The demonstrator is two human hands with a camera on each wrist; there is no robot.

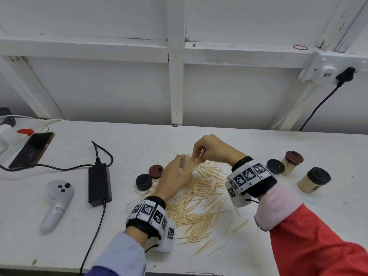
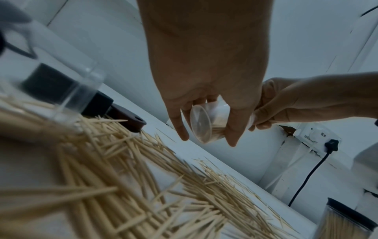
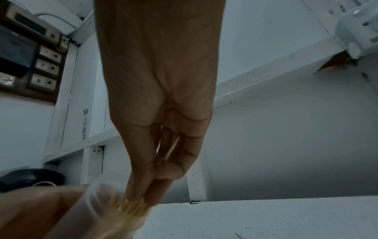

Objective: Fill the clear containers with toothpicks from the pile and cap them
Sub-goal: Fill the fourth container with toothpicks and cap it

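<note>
My left hand (image 1: 175, 176) grips a clear container (image 1: 189, 165), tilted with its mouth toward the right, above the toothpick pile (image 1: 201, 198). The left wrist view shows the clear container (image 2: 202, 124) from its base, with toothpicks lying inside. My right hand (image 1: 207, 150) pinches a bunch of toothpicks (image 3: 131, 205) at the container's mouth (image 3: 106, 203); one more toothpick (image 3: 170, 149) lies along its fingers. Two loose caps, one brown (image 1: 156, 171) and one black (image 1: 143, 182), lie left of the pile.
Three capped, filled containers (image 1: 313, 180) (image 1: 292, 161) (image 1: 275, 166) stand at the right. A black power adapter (image 1: 99, 184), a white controller (image 1: 57, 204) and a phone (image 1: 32, 149) lie at the left. An empty clear container (image 2: 67, 90) lies near my left wrist.
</note>
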